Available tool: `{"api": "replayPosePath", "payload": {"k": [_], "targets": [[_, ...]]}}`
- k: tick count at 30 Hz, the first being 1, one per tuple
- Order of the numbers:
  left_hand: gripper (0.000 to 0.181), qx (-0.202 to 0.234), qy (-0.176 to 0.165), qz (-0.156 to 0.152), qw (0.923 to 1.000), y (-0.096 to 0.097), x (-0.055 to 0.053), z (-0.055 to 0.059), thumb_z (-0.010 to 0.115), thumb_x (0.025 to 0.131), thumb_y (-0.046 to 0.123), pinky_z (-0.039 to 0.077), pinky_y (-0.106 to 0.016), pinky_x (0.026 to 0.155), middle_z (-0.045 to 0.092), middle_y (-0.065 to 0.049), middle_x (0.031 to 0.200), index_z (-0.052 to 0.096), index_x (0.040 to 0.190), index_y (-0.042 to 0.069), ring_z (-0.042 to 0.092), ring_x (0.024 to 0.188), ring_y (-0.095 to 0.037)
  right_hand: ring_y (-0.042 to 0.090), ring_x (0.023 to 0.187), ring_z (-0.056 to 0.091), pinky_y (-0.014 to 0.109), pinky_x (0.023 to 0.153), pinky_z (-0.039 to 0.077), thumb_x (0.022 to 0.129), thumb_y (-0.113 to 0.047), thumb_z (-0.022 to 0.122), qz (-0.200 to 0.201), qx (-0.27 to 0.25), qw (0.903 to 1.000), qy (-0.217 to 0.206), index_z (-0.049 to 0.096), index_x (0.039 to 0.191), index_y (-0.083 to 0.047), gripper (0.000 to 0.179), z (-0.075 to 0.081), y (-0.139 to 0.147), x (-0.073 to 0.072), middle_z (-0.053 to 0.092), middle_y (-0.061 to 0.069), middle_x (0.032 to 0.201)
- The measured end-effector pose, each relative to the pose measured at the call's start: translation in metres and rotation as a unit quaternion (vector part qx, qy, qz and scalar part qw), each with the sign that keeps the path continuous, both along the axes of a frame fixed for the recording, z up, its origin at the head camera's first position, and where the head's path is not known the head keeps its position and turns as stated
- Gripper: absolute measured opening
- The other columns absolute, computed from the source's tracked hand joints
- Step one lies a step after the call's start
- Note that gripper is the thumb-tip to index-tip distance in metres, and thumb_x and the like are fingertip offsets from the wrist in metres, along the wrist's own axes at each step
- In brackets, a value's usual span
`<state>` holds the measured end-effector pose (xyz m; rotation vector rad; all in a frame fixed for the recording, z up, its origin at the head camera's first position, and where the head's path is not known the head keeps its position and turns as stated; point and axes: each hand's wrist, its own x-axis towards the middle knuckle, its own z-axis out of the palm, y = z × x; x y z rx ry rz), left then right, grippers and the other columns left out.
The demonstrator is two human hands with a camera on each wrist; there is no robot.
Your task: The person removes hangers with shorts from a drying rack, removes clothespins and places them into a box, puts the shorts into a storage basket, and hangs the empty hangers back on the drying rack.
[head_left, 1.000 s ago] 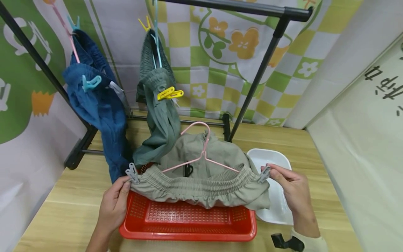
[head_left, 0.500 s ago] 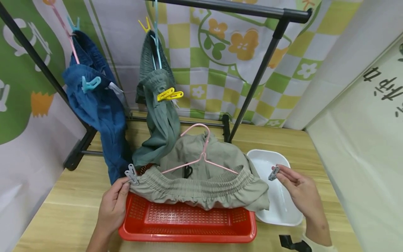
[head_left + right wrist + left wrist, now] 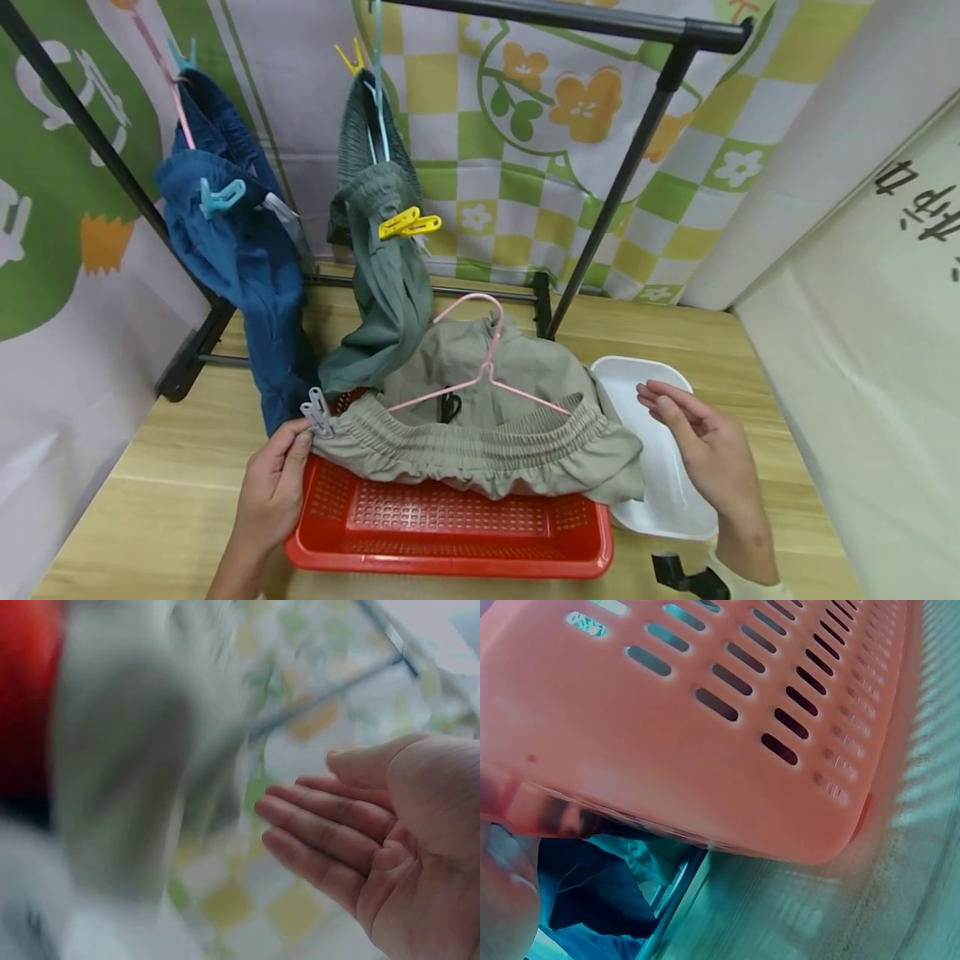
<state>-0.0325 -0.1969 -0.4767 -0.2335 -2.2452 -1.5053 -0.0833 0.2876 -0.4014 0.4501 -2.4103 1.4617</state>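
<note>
My left hand [image 3: 266,483]: thumb and fingers pinched together on the left corner of the waistband of the beige trousers [image 3: 495,450], probably to keep that end steady; whether they also touch the grey peg [image 3: 317,415] just above, I cannot tell. My right hand [image 3: 716,458]: fingers loosely extended, thumb apart from them in the right wrist view, nothing in hold; it hangs over the white tray [image 3: 663,504], beside the waistband's unpegged right end. Beige trousers, one pair: laid across the red basket [image 3: 450,564], waistband toward me, the rest bunched behind, I judge so that the waist stays spread between my hands. Grey peg: clipped at the left corner, seemingly to fix cloth to the pink hanger [image 3: 487,367], whose arms run into the waistband, ends hidden. Red basket: front part uncovered, serving as a rest. White tray: on the table [image 3: 780,492], kept near, I suppose, for small things. Black rack [image 3: 626,167]: behind. Blue trousers [image 3: 240,250] with blue pegs [image 3: 222,197], green trousers [image 3: 386,275] with yellow pegs [image 3: 408,223]: hung toward the left, pegged at the waist, likely against slipping.
</note>
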Motion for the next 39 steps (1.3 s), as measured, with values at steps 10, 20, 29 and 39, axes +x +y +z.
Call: {"api": "replayPosePath", "payload": {"k": [10, 20, 29, 39], "targets": [[0.027, -0.010, 0.008, 0.007, 0.9999, 0.000, -0.003, 0.000, 0.049, 0.101, -0.014, 0.046, -0.009, 0.091, 0.068, -0.003, 0.108, 0.067, 0.118, -0.003, 0.060, 0.095, -0.003, 0.017, 0.108, 0.071, 0.026, 0.088, 0.056, 0.098, 0.006, 0.064, 0.194, 0.055, 0.9774, 0.065, 0.074, 0.125, -0.004, 0.030, 0.059, -0.104, -0.002, 0.074, 0.002, 0.119], [0.029, -0.005, 0.027, 0.021, 0.9994, -0.002, -0.003, -0.001, 0.051, 0.098, -0.019, 0.047, -0.010, 0.091, 0.069, 0.008, 0.110, 0.069, 0.116, -0.005, 0.062, 0.097, 0.000, 0.005, 0.121, 0.060, 0.024, 0.102, 0.048, 0.108, -0.024, 0.058, 0.330, 0.160, 0.9274, 0.075, 0.063, 0.141, -0.008, 0.038, 0.074, -0.218, -0.012, 0.064, 0.003, 0.138], [0.035, -0.017, 0.051, 0.011, 0.9985, -0.002, -0.004, -0.006, 0.052, 0.095, -0.022, 0.046, -0.011, 0.095, 0.070, 0.006, 0.117, 0.070, 0.119, -0.005, 0.063, 0.106, 0.000, 0.007, 0.129, 0.056, 0.017, 0.106, 0.039, 0.110, -0.031, 0.052, 0.372, 0.267, 0.8833, 0.101, 0.058, 0.146, -0.005, 0.045, 0.070, -0.272, -0.013, 0.059, 0.005, 0.145], [0.031, -0.009, 0.021, 0.008, 0.9997, -0.001, -0.002, -0.002, 0.052, 0.099, -0.017, 0.044, -0.013, 0.098, 0.071, -0.006, 0.120, 0.070, 0.122, -0.007, 0.062, 0.114, 0.001, 0.011, 0.114, 0.066, 0.019, 0.090, 0.053, 0.108, -0.037, 0.054, 0.303, 0.318, 0.8923, 0.105, 0.058, 0.142, -0.006, 0.046, 0.059, -0.296, -0.013, 0.064, 0.005, 0.137]]}}
